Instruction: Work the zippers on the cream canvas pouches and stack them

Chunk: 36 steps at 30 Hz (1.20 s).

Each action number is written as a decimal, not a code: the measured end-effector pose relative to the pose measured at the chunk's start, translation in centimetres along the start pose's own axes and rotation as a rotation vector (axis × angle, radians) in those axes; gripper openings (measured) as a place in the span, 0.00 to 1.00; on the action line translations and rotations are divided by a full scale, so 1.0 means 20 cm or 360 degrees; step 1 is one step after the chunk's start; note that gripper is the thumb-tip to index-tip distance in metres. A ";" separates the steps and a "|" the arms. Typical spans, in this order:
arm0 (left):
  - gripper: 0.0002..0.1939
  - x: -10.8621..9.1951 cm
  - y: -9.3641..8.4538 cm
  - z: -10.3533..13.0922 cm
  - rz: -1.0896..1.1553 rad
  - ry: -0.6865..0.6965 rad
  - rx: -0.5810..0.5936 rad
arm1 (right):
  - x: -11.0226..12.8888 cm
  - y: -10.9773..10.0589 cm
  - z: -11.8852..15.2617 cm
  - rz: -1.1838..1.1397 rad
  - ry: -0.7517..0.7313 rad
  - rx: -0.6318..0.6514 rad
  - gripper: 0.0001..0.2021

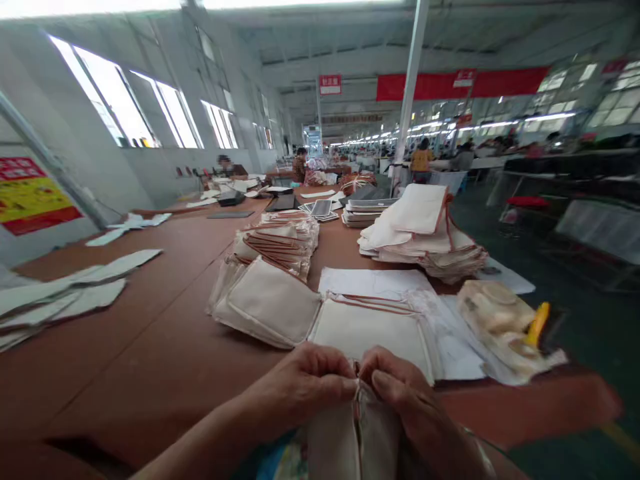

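Note:
At the bottom centre, a cream fabric piece point(333, 437) with a brown-edged seam hangs below both hands. My left hand point(313, 377) pinches its top edge from the left. Close against it, my right hand point(395, 383) pinches the same edge from the right, fingertips nearly touching. Just beyond the hands lies a stack of cream panels with brown piping point(375, 330), resting partly on white paper point(375, 280). Another cream stack point(273, 300) leans to its left, with more piped pieces point(280, 247) behind.
A high pile of cream pieces point(425, 227) stands at right on the brown table point(165, 333). A plastic-wrapped bundle point(495, 307) and a yellow-handled tool point(538, 324) lie at the right edge. Cream strips point(75, 293) lie left. People sit farther back.

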<state>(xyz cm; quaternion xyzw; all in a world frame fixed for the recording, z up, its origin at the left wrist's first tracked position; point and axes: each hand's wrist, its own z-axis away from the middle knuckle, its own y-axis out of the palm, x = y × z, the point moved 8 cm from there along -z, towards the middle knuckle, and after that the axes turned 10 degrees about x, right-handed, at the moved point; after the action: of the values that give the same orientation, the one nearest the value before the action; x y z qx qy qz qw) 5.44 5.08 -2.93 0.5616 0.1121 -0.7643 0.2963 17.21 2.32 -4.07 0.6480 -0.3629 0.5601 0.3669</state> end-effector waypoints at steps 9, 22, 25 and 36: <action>0.11 0.04 -0.06 0.02 0.0154 -0.0002 -0.0007 | -0.04 0.09 -0.07 -0.0282 0.0120 0.0145 0.15; 0.16 0.06 -0.09 0.01 -0.0187 0.0002 -0.0032 | -0.10 0.09 -0.07 -0.0013 0.0159 0.0032 0.12; 0.12 0.08 -0.10 0.00 -0.0176 -0.0036 -0.0003 | -0.13 0.10 -0.07 -0.0072 0.0166 0.0056 0.12; 0.05 0.00 -0.08 0.03 -0.0930 -0.0023 -0.0168 | -0.05 0.08 -0.08 0.0196 0.0174 0.0009 0.11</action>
<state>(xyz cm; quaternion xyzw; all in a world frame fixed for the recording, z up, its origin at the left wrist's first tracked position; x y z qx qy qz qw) 4.12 6.06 -2.97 0.4840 0.3065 -0.8143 0.0933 15.02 3.01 -4.80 0.5940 -0.3799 0.6172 0.3492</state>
